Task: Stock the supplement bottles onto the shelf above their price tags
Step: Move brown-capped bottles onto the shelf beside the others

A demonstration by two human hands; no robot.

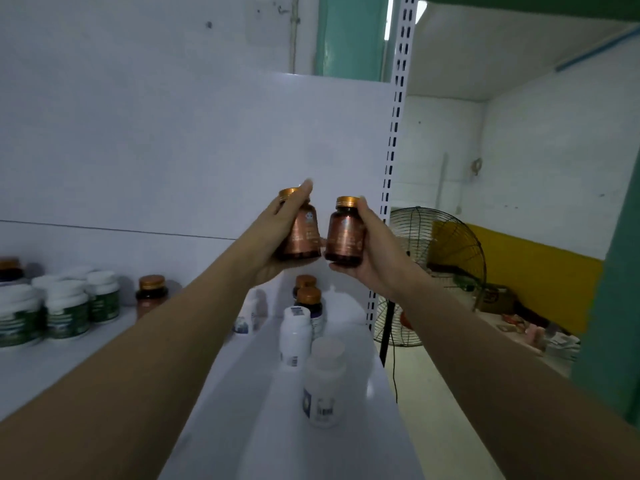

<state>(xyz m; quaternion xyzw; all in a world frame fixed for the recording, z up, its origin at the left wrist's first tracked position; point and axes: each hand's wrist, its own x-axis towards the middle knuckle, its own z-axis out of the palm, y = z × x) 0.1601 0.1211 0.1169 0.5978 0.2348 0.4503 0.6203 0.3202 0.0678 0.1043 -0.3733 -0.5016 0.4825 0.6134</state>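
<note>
Dim bluish light, soft blur, wide-angle edge distortion

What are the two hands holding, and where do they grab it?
Each holds a brown bottle by its side: left hand the left bottle, right hand the right bottle.

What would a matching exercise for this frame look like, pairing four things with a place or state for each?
Column A:
1. left hand
2. white bottle with white cap
3. green-labelled bottles
4. standing fan

Column B:
a. on the floor, right of the shelving upright
b. holding an amber, gold-capped bottle
c. grouped on the shelf at far left
d. nearest the camera on the shelf

Pairs: 1-b, 2-d, 3-c, 4-a
</note>
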